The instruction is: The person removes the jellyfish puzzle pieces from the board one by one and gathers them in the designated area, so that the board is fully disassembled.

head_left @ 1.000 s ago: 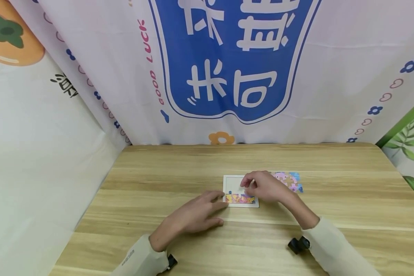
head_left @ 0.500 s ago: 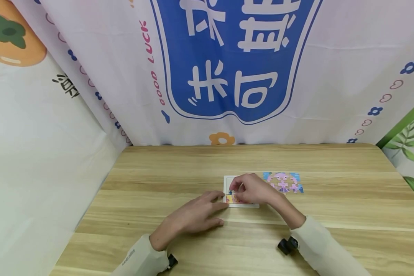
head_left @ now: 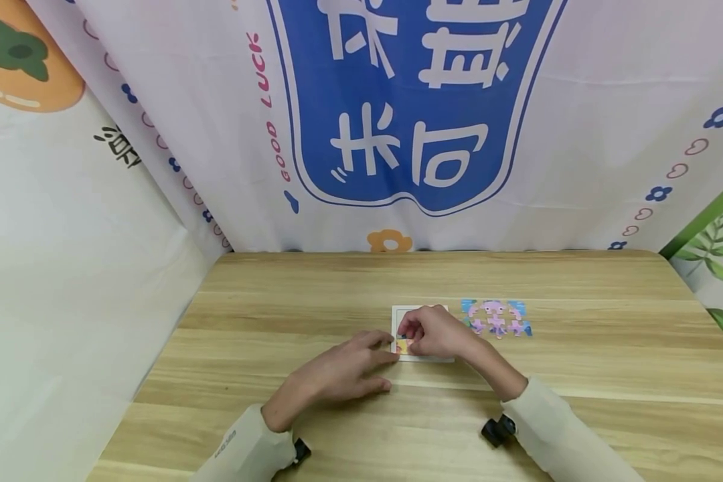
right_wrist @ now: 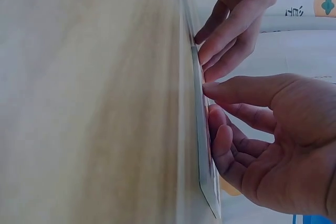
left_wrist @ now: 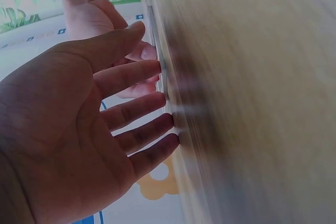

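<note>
A white-framed puzzle board [head_left: 402,310] lies flat on the wooden table. My left hand [head_left: 355,368] has its fingers spread, two fingertips at the board's left rim. In the left wrist view those fingers [left_wrist: 136,108] look nearly straight. My right hand [head_left: 440,331] reaches over the board from the right, thumb and fingers curled in a pinch at a small blue puzzle piece [head_left: 403,337]. Just below it shows a yellow piece [head_left: 402,346] in the bottom row; the hand covers the rest of that row. In the right wrist view, the thumb [right_wrist: 231,88] meets the board's face.
To the right of the board lies a group of pink and blue puzzle pieces [head_left: 495,324] forming an animal picture. The wooden table [head_left: 313,288] ends at a printed cloth backdrop [head_left: 578,167]. Both sleeves carry small black wrist cameras [head_left: 497,430].
My right hand has moved left across the board, from its middle to its left part, uncovering the pink and blue pieces at the right. The left hand has stayed at the left rim.
</note>
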{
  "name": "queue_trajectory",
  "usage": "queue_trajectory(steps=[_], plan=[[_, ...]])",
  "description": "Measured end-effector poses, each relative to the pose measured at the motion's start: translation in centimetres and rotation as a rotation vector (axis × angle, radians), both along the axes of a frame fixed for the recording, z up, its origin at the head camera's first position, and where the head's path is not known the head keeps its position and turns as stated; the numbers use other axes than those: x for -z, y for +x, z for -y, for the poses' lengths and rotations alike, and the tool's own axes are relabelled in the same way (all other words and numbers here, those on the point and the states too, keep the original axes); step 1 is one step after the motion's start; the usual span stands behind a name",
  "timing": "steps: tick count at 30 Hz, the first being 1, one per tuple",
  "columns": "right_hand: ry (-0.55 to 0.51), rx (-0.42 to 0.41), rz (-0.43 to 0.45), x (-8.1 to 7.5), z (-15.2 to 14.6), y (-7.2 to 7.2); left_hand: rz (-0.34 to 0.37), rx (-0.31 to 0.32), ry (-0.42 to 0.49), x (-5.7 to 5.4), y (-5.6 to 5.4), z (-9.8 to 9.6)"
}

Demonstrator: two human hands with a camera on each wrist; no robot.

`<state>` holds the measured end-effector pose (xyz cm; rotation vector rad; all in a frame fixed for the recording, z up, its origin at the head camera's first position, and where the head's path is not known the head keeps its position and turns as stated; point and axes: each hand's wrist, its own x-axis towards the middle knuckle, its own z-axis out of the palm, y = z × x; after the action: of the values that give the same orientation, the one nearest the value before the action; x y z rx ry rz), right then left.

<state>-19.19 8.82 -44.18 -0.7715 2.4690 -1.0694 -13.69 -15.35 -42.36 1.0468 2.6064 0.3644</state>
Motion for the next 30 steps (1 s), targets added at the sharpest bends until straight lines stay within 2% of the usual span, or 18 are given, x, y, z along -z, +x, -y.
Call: queue_trajectory(steps=[10, 18, 30], plan=[[-0.005, 0.014, 0.04, -0.2, 0.2, -0.2, 0.025, -0.017, 0.005, 0.0, -0.1, 0.0], [-0.015, 0.005, 0.039, -0.4, 0.1, -0.1, 0.017, -0.009, 0.002, 0.0, -0.3, -0.1], [-0.118, 0.029, 0.119, -0.5, -0.9, -0.2, 0.025, -0.01, 0.006, -0.1, -0.2, -0.1]])
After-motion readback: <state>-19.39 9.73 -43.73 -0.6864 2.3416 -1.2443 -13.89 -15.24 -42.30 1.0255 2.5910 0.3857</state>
